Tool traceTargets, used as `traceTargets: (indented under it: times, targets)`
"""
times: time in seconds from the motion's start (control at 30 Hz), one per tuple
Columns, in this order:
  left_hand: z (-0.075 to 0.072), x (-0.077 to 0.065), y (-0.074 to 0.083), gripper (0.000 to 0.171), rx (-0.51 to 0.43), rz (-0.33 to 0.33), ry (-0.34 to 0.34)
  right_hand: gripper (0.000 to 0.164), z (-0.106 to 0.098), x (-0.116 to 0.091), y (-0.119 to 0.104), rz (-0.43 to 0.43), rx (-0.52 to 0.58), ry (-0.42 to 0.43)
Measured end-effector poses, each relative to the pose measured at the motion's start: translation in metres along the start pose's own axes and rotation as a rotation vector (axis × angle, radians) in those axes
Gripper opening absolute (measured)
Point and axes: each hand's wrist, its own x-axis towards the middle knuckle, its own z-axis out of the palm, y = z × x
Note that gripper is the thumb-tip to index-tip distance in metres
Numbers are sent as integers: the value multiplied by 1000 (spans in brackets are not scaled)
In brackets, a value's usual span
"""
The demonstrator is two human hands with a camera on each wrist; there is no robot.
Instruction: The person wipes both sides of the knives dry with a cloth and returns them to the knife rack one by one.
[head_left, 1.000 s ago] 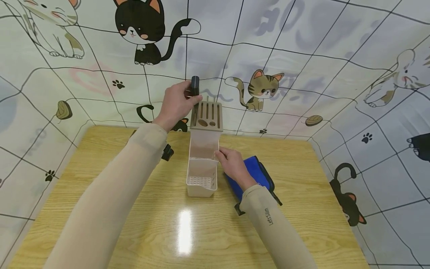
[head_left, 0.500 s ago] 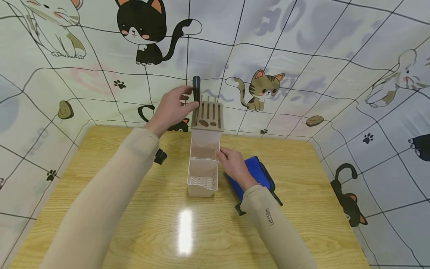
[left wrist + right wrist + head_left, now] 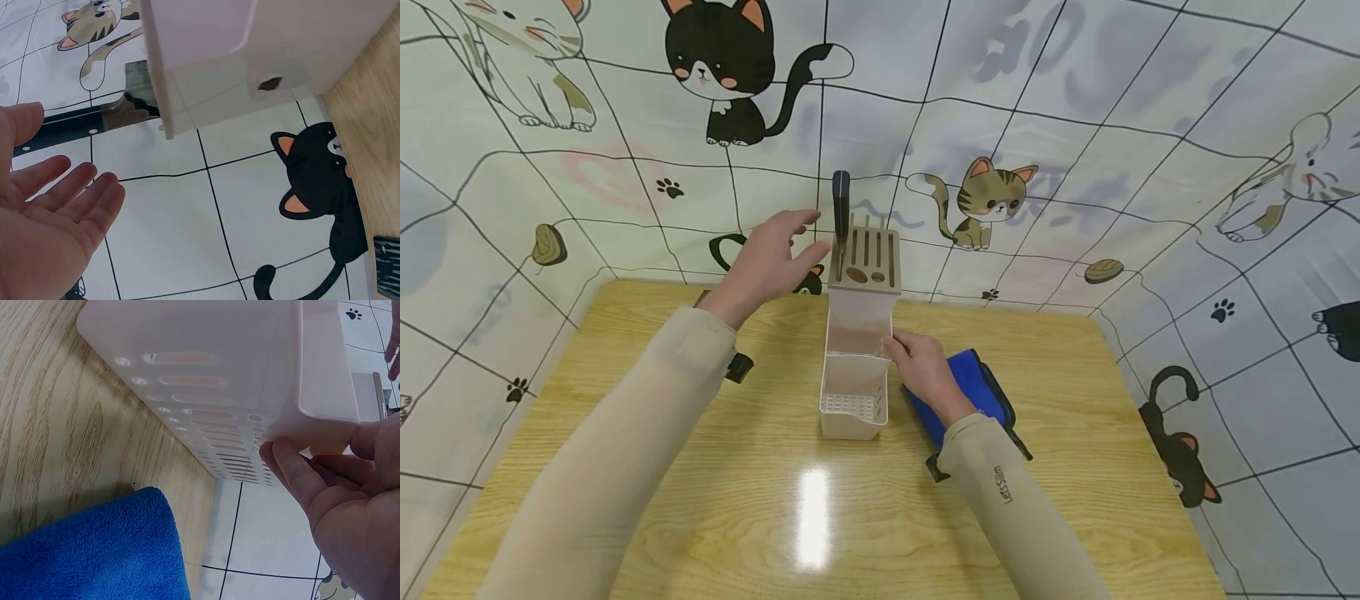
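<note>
A pale plastic knife holder [image 3: 853, 427] stands on the table, with a beige slotted top [image 3: 871, 250] and an open basket in front. A knife [image 3: 841, 204] sits upright in its left slot, dark handle up. In the left wrist view, the riveted knife handle [image 3: 69, 127] and part of the blade show above the holder. My left hand [image 3: 771, 262] is just left of the handle, apart from it, fingers spread and holding nothing. My right hand [image 3: 921, 367] pinches the holder's right side wall; the right wrist view shows thumb and fingers on that edge [image 3: 328, 428].
A blue cloth [image 3: 961, 367] with black edging lies right of the holder, partly under my right forearm. A dark striped thing [image 3: 387, 265] lies on the table at the left, mostly hidden by my left arm in the head view. A cat-patterned sheet [image 3: 880, 125] hangs behind.
My left hand has let go of the knife handle and drawn back to the left, its fingers opening. The knife stays in the slot. My right hand keeps its pinch on the holder.
</note>
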Motion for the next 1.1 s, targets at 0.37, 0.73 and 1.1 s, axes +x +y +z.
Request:
traceTargets:
  times: [0.37,0.73,1.1]
  targets:
    - [11,-25,-27,58,26,-19,10,39,2,1,0,26,30,-13]
    - [21,-50,-42,58,67,-32,37,39,3,1,1,20,40,-2]
    - [39,-74,-58,58,95,-59,39,41,2,-1,1,31,22,-4]
